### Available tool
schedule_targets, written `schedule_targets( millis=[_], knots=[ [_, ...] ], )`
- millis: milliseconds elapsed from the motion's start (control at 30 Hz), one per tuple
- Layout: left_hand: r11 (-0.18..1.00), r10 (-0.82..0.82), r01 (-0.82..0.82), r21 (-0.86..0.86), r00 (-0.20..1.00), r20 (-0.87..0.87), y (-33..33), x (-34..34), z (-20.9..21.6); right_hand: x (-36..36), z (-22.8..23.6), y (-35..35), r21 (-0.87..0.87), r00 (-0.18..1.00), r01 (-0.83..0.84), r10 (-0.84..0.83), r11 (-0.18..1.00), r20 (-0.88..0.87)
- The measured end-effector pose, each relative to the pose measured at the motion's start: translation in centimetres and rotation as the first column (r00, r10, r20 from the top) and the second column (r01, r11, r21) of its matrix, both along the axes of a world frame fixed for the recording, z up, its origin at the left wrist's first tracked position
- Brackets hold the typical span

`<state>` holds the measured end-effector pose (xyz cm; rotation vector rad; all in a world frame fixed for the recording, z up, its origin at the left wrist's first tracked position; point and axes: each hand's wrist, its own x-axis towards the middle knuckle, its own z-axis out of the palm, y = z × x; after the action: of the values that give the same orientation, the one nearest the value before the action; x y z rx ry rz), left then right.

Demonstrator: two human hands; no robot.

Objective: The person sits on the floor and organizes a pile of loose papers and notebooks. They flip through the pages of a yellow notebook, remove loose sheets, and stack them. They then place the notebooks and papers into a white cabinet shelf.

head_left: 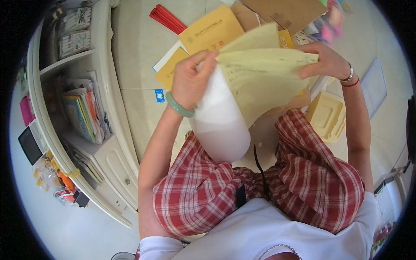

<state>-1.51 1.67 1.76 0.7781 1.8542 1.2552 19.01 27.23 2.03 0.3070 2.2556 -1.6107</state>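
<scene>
Above my lap I hold an exercise book with pale yellow pages, some bearing handwriting. My left hand, with a green bangle at its wrist, is closed on the book's left side. A smooth white curved part droops from beneath that hand toward my left knee; whether it is a cover or loose sheets I cannot tell. Pinched at the far edge of the fanned pages is my right hand, which wears a silver bracelet and a red string. One page stands raised between the hands.
Beyond the book lie yellow-orange booklets, red strips and a brown cardboard piece. A small blue card is on the tiles. A cream plastic tray and a clear lid sit at right. An open white cabinet stands left.
</scene>
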Motion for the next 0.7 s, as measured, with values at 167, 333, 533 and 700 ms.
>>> schedule_targets(
  millis=[167, 333, 533, 700],
  knots=[
    [0.988, 0.107, -0.094, -0.123, 0.989, 0.106, -0.2, -1.9, -2.2, 1.8, -4.9, -6.5, -0.324, 0.722, 0.657, -0.692, 0.68, 0.011],
    [0.927, -0.072, 0.171, -0.333, 0.954, 0.29, -1.7, -3.1, -4.8, 0.9, -3.4, -8.2, 0.128, 0.782, 0.59, -0.524, 0.798, -0.339],
    [0.775, -0.154, 0.459, -0.435, 0.805, 0.573, 0.1, -1.6, -4.4, -0.6, 0.1, -6.6, 0.394, 0.821, 0.513, -0.301, 0.763, -0.485],
    [0.744, -0.173, 0.517, -0.423, 0.76, 0.626, 0.7, -0.4, -4.6, 0.4, -1.2, -6.1, 0.477, 0.818, 0.555, -0.342, 0.681, -0.463]
  ],
)
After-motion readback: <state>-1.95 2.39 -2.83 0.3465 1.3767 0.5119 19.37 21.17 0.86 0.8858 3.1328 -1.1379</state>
